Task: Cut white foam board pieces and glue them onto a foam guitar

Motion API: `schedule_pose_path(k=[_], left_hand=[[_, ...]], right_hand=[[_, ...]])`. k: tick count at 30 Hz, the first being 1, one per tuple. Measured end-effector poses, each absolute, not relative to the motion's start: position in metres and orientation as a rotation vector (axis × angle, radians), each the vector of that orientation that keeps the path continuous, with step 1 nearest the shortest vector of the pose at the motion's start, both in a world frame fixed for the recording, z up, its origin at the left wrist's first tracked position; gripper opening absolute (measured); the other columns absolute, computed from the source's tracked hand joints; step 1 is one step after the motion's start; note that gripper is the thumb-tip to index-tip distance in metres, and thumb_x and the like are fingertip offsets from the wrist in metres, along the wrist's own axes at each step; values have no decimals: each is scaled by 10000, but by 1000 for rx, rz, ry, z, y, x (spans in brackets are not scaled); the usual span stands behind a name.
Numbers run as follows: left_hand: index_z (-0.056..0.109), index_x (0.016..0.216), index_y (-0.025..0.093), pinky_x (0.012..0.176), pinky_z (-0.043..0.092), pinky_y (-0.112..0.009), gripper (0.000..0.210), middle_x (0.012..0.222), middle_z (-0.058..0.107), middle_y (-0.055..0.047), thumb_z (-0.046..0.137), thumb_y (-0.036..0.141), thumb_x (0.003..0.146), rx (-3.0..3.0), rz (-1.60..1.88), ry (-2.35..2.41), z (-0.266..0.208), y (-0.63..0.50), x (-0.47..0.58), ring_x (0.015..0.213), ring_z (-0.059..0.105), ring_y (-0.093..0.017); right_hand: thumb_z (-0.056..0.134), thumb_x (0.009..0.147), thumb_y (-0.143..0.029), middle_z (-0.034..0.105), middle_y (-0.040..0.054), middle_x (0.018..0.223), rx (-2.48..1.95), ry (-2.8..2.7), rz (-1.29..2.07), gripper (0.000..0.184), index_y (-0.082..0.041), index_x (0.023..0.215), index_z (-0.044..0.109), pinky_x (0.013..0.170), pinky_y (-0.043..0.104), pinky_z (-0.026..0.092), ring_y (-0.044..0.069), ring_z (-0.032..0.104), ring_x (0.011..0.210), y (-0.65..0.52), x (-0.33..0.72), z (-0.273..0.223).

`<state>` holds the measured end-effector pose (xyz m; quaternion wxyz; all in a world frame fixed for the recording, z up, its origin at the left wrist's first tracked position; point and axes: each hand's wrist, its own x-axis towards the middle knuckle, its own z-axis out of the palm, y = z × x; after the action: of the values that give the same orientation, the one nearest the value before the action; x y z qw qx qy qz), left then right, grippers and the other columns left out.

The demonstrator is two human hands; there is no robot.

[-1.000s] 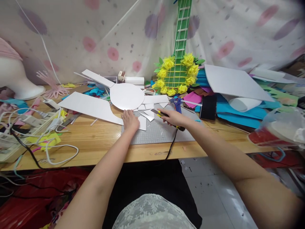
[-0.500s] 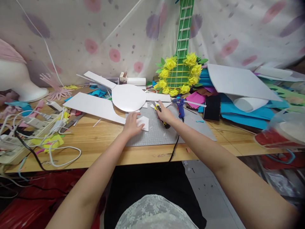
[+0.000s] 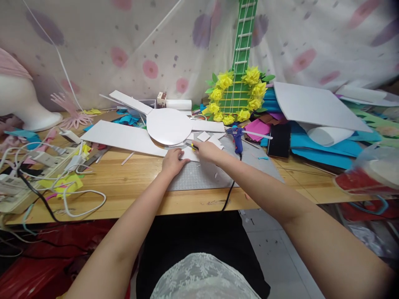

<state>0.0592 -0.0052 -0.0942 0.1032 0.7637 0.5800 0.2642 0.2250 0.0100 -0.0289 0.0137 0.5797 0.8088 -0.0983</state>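
Note:
My right hand (image 3: 205, 152) is closed around a yellow and black utility knife (image 3: 194, 145), its blade pointing left over a white foam board piece (image 3: 190, 156). My left hand (image 3: 172, 162) presses on the left part of that piece, thumb out to the side and fingers bent. Underneath lies a grey cutting mat (image 3: 190, 178). Small white offcuts (image 3: 203, 136) are scattered just beyond my right hand. Behind my hands rests a round white board (image 3: 169, 126), next to a long white board (image 3: 121, 137).
A blue glue gun (image 3: 237, 139) lies right of my hand, its cord running off the front edge. A green guitar shape with yellow flowers (image 3: 239, 95) stands behind. A power strip (image 3: 40, 178) with tangled cables is left. Coloured sheets (image 3: 324, 149) and a plastic cup (image 3: 368, 174) are right.
My right hand has moved left and nearer my left hand, bringing the knife to the foam board piece. Small white offcuts now show where it was. My left hand has barely moved.

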Motion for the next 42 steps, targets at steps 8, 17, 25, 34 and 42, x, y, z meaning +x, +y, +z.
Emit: schedule_pose_path(k=[8,17,25,34,42], left_hand=[[622,917,202,954,400,-370,257,1089,604,-60,636,380,732,2227,836,1770,-97,7,82,1078,486,-233],[641,982,205,1002,366,-359,263,1159,576,-68,610,346,762,2249,800,1740,-96,10,86,1133,463,-224],[684,921,208,961,397,-336,236,1098,604,-59,655,337,725,2198,879,1804,-104,16,89,1098,484,-226],[681,836,209,926,414,-374,158,1048,610,-64,638,325,738,2301,932,1767,-105,15,86,1049,501,-238],[665,879,185,933,422,-392,193,1047,614,-85,601,318,754,2424,939,1643,-104,12,88,1038,512,-247]], right_hand=[[417,829,-192,607,204,1100,1859,2410,-207,380,-81,1189,465,784,341,436,276,580,1001,19,225,-26],[456,834,-208,592,216,1122,1855,2399,-213,443,-70,1254,426,799,332,441,266,580,1022,27,219,-26],[344,867,-173,599,223,1109,1764,2385,-214,385,-79,1221,464,795,334,434,269,574,1038,9,234,-15],[300,888,-206,626,178,1082,1718,2337,-210,475,-153,1357,354,726,331,434,272,601,961,-42,278,-20],[405,876,-286,659,120,1028,1839,2312,-378,458,-214,1328,414,689,276,424,213,629,812,-33,297,9]])
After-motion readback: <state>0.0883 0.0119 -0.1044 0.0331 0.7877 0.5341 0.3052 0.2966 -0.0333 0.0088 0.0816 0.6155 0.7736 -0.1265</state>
